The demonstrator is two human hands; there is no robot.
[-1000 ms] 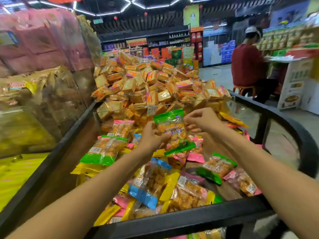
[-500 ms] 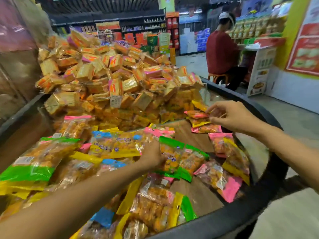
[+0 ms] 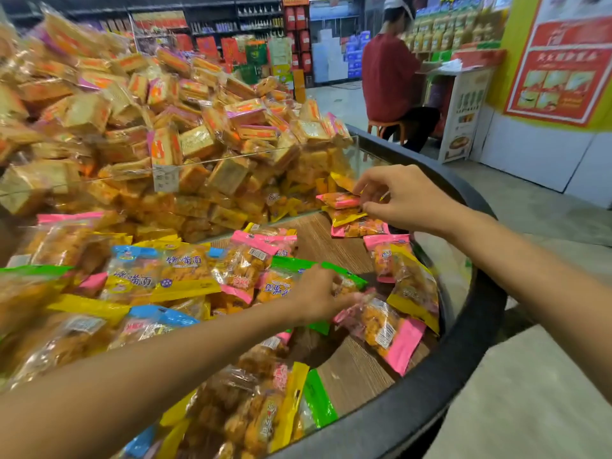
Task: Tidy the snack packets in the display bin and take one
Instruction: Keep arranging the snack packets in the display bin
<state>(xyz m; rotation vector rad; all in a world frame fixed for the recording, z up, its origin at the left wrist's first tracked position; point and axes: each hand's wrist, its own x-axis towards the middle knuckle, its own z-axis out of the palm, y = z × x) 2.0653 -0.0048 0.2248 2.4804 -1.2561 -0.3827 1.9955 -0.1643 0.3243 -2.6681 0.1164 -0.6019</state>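
The display bin [image 3: 463, 359] has a black curved rim and a wooden floor [image 3: 334, 246]. It holds several clear snack packets with pink, yellow, blue and green edges. My left hand [image 3: 319, 294] lies low in the bin, its fingers curled onto a green-edged packet [image 3: 284, 281] beside a pink-edged packet [image 3: 384, 326]. My right hand [image 3: 402, 197] is at the bin's far right corner. Its thumb and fingertips pinch the end of a small pink-edged packet [image 3: 339, 200], which tops a short stack against the clear divider.
Behind a clear divider [image 3: 231, 160] rises a tall heap of square orange snack packs [image 3: 159, 120]. A person in a red top [image 3: 390, 77] sits on a stool by a counter at the back right. The grey shop floor [image 3: 530, 376] lies right of the bin.
The view has swung right and closer. My left hand brought the green-edged packet down from the air onto the pile. My right hand moved away to the far right corner and took hold of the pink-edged packet.
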